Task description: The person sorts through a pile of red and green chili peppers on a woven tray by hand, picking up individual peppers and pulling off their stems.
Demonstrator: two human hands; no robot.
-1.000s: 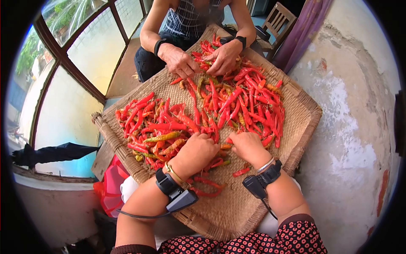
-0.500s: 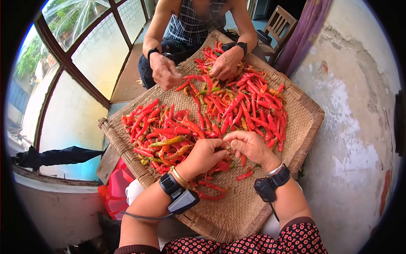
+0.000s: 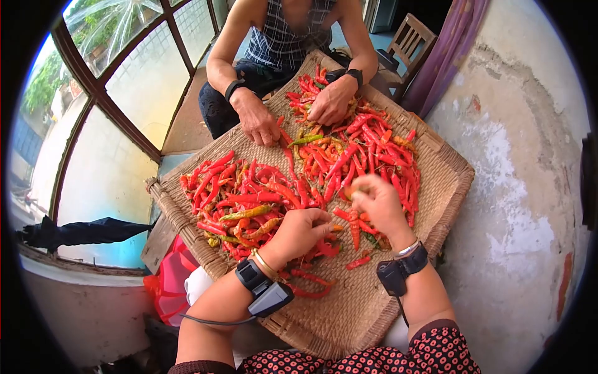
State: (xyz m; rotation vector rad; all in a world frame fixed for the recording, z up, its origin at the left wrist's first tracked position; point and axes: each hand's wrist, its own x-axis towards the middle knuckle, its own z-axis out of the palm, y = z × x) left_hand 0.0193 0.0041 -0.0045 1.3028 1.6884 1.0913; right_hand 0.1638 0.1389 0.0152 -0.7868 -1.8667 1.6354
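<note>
We see red chillies [image 3: 367, 146], some green or orange; the woven tray [image 3: 349, 308] tan; our sleeves [image 3: 436, 352] black, red-dotted.

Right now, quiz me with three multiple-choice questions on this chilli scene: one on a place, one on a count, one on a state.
1. Where do the chillies lie?
A) on a woven tray
B) in a metal bowl
C) on bare floor

2. How many hands are at the chillies?
A) two
B) three
C) four

3. How is the wearer's left hand?
A) lifted high in the air
B) down on the chilli pile
C) gripping the tray's rim

Answers:
1 A, woven matting shows all round the pile.
2 C, the left hand, the right hand and a co-worker's two hands are all there.
3 B, its fingers rest among the chillies.
</note>
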